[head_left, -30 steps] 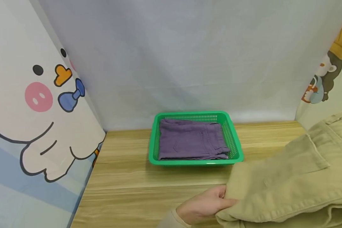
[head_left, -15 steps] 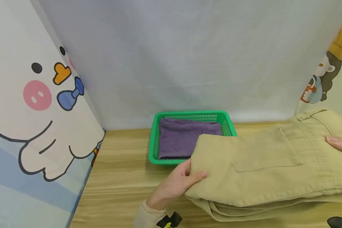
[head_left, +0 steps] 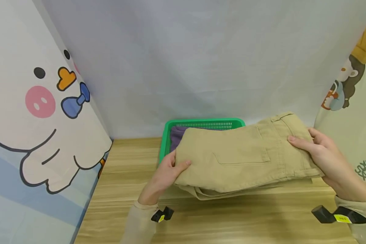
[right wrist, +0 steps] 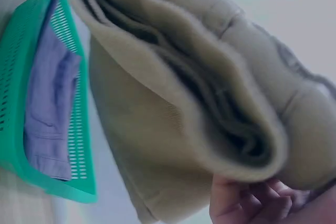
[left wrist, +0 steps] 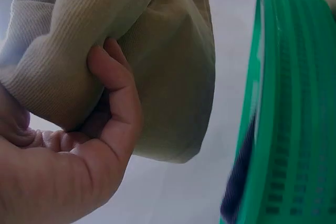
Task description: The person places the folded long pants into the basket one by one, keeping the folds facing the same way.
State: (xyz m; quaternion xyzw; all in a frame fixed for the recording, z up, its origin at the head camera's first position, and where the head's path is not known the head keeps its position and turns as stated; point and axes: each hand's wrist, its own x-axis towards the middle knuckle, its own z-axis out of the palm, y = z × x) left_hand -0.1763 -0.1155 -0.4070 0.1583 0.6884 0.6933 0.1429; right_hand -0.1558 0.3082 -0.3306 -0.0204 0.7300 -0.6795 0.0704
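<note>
Folded khaki trousers [head_left: 238,152] hang in the air between both hands, in front of and partly over the green basket [head_left: 163,142]. My left hand [head_left: 164,173] grips their left end, thumb on top; the left wrist view shows its fingers [left wrist: 123,98] curled under the cloth. At the waistband end my right hand [head_left: 326,156] pinches the trousers, thumb above and fingers beneath. Folded purple trousers [head_left: 177,135] lie flat inside the basket, mostly hidden by the khaki pair in the head view. The right wrist view shows more of the purple trousers [right wrist: 50,103].
The basket stands on a wooden table [head_left: 125,169] near its back edge. Behind it hangs a pale curtain [head_left: 186,67]. Printed cartoon panels flank the table, one with a white duck [head_left: 48,135] at the left.
The khaki trousers have come leftward from the right edge to in front of the basket, covering much of it. Both hands travelled with them; the right hand has come into view.
</note>
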